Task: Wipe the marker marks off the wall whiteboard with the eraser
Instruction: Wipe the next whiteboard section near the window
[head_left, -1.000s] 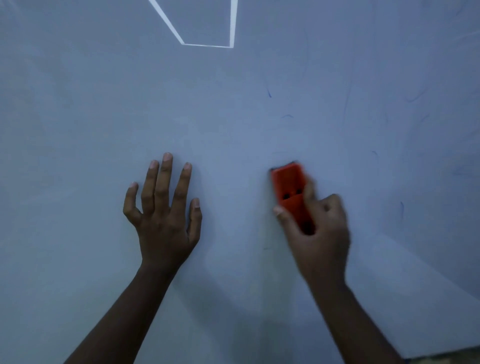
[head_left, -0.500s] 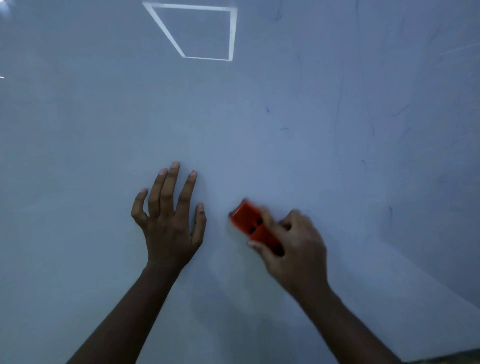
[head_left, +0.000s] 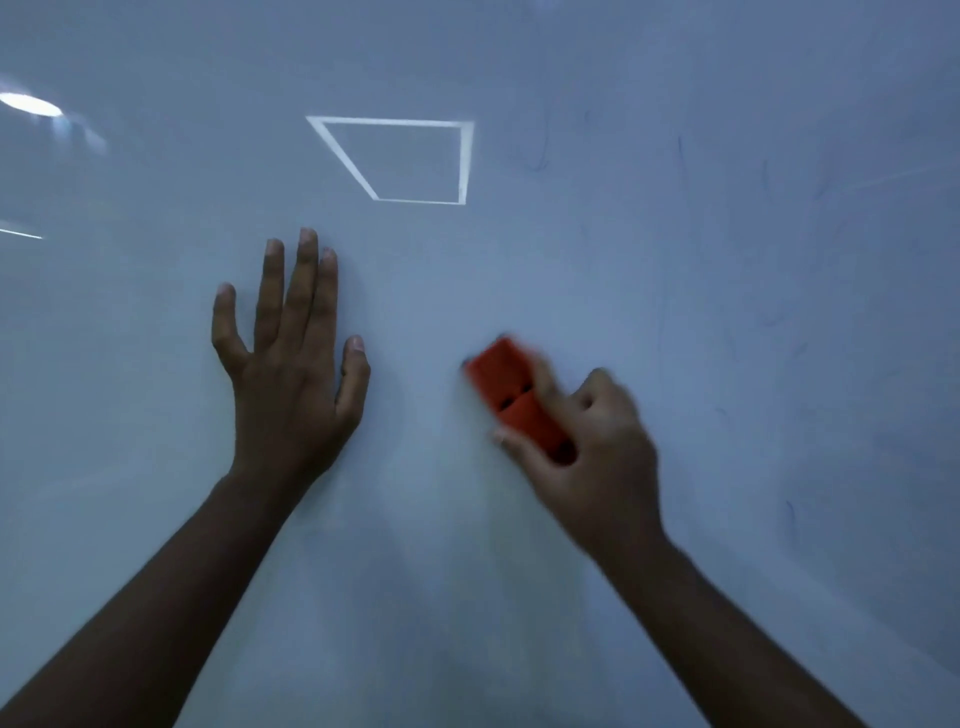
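You're mid-wipe: R hand (head_left: 587, 447) grips eraser (head_left: 511, 392) on board (head_left: 519, 260) centre, L hand (head_left: 291, 374) flat w/ fingers spread; next, sweep right to faint marks (head_left: 680, 156)

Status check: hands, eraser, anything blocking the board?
Left hand flat on whiteboard, fingers straight. Right hand grips orange eraser against board. Faint blue marks remain at right. Nothing in the way.
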